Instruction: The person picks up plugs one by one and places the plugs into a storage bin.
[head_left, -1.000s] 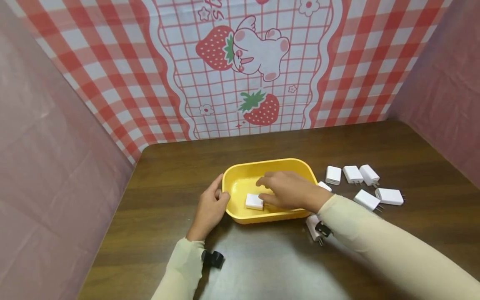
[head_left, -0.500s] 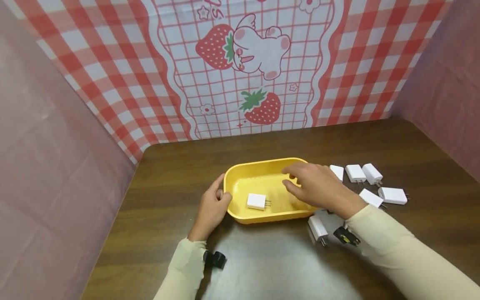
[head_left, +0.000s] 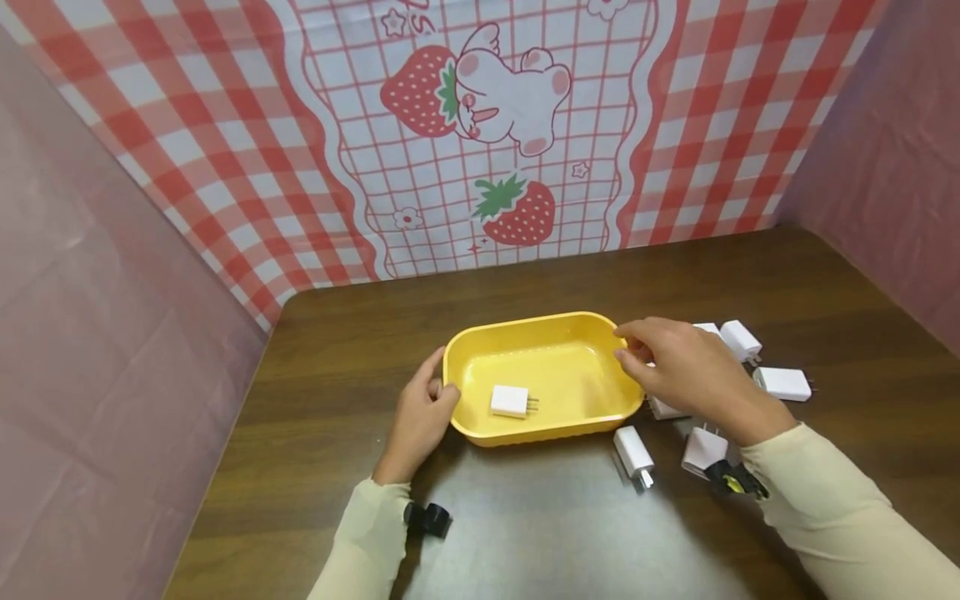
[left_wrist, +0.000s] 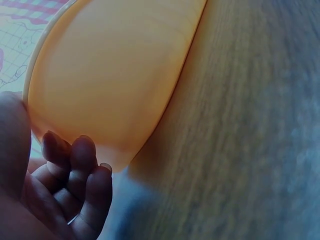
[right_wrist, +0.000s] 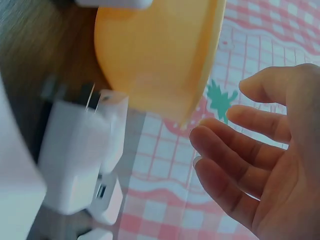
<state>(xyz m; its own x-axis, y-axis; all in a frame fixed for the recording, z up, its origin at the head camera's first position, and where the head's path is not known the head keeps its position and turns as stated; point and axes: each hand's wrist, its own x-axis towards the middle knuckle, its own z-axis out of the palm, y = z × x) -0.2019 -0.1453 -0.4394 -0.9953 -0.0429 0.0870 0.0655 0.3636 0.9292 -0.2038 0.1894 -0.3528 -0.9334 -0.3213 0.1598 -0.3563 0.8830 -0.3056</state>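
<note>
A yellow plastic basket (head_left: 558, 375) sits on the table, and one white charger plug (head_left: 510, 402) lies inside it, prongs to the right. My left hand (head_left: 420, 417) grips the left end of the basket, thumb at the rim; the left wrist view shows its other fingers (left_wrist: 97, 195) curled against the outer wall. At the basket's right end hovers my right hand (head_left: 690, 375), fingers loosely bent. The right wrist view shows that hand (right_wrist: 255, 165) holding nothing, with several white charger plugs (right_wrist: 75, 155) below it.
To the right of the basket, more charger plugs (head_left: 782, 383) lie scattered on the brown table (head_left: 360, 333), some partly hidden by the right hand. One plug (head_left: 633, 452) lies near the basket's front right corner, another (head_left: 705, 450) by the right wrist. A checked cloth (head_left: 300, 167) hangs behind.
My right hand has moved right, from beside the charger plug inside the basket to the basket's right end. The left hand and the basket stay in place.
</note>
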